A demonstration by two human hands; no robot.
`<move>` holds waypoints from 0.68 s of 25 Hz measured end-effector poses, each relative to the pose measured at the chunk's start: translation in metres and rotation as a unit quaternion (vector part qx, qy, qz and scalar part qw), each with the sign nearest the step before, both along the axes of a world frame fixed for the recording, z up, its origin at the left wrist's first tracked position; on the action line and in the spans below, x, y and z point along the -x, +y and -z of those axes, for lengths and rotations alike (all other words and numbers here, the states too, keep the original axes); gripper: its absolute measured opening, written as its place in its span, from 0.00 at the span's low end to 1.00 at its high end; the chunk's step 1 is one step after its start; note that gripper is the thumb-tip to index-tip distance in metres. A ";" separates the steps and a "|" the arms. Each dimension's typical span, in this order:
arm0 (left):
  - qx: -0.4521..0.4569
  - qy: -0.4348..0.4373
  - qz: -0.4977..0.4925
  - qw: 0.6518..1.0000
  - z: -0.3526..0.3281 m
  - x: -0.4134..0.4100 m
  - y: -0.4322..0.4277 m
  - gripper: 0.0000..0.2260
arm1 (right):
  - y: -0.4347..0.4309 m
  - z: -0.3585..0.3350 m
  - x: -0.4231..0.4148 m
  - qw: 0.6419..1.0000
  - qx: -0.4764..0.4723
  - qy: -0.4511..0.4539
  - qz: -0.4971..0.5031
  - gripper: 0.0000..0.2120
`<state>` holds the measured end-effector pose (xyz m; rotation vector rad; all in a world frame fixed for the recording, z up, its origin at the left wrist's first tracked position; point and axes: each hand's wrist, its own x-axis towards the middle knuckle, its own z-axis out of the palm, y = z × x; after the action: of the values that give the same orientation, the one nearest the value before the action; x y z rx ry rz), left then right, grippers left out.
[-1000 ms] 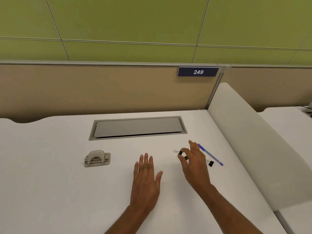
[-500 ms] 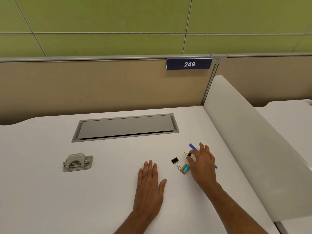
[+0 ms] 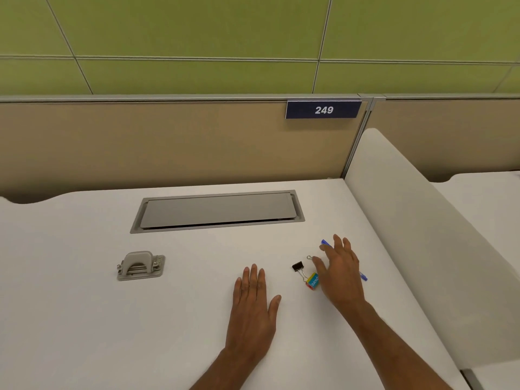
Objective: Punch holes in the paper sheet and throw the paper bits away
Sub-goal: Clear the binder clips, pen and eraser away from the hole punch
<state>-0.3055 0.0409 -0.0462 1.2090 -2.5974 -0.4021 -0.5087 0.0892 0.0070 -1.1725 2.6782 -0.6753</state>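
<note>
A grey metal hole punch (image 3: 140,266) stands on the white desk (image 3: 84,319), left of centre. No paper sheet is in view. My left hand (image 3: 253,305) lies flat on the desk, palm down, holding nothing, well to the right of the punch. My right hand (image 3: 340,274) hovers further right with its fingers spread, over a blue pen (image 3: 363,276). Its thumb sits at the wire loop of a small binder clip (image 3: 309,257), whose body is hidden under the hand.
A black binder clip (image 3: 297,266) and a small colourful block (image 3: 313,281) lie just left of my right hand. A grey cable hatch (image 3: 218,211) is set into the desk behind. A white side divider (image 3: 408,220) bounds the right edge, and a beige partition (image 3: 168,142) closes the back.
My right hand shifted right onto the pen and its pinch on the small clip loosened into spread fingers. A black clip and the colourful block were uncovered. My left hand stayed flat.
</note>
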 end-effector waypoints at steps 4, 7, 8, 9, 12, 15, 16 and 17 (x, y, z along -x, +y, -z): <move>-0.002 0.045 -0.017 0.999 -0.032 -0.023 -0.003 0.30 | -0.007 -0.027 -0.045 0.996 0.080 0.029 -0.016 0.21; 0.000 0.055 -0.034 0.998 -0.057 -0.053 -0.011 0.32 | -0.014 -0.040 -0.096 0.992 0.118 0.041 -0.034 0.23; 0.003 0.059 -0.038 0.998 -0.065 -0.066 -0.014 0.32 | -0.015 -0.043 -0.114 0.990 0.128 0.039 -0.039 0.24; 0.005 0.062 -0.041 0.997 -0.072 -0.079 -0.016 0.32 | -0.015 -0.044 -0.131 0.989 0.134 0.039 -0.045 0.25; 0.018 0.069 -0.052 0.996 -0.091 -0.139 -0.027 0.31 | -0.021 -0.055 -0.197 0.986 0.141 0.048 -0.069 0.29; 0.030 0.083 -0.062 0.994 -0.108 -0.207 -0.039 0.31 | -0.029 -0.070 -0.266 0.984 0.150 0.055 -0.083 0.29; 0.034 0.086 -0.065 0.994 -0.114 -0.229 -0.043 0.31 | -0.033 -0.076 -0.289 0.983 0.148 0.058 -0.087 0.29; 0.038 0.086 -0.067 0.993 -0.119 -0.249 -0.046 0.31 | -0.036 -0.080 -0.308 0.983 0.144 0.061 -0.094 0.30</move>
<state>-0.0567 -0.0055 0.0725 1.2562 -2.3494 -0.3585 -0.2003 0.0534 0.0869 -1.5612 2.5812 -1.0132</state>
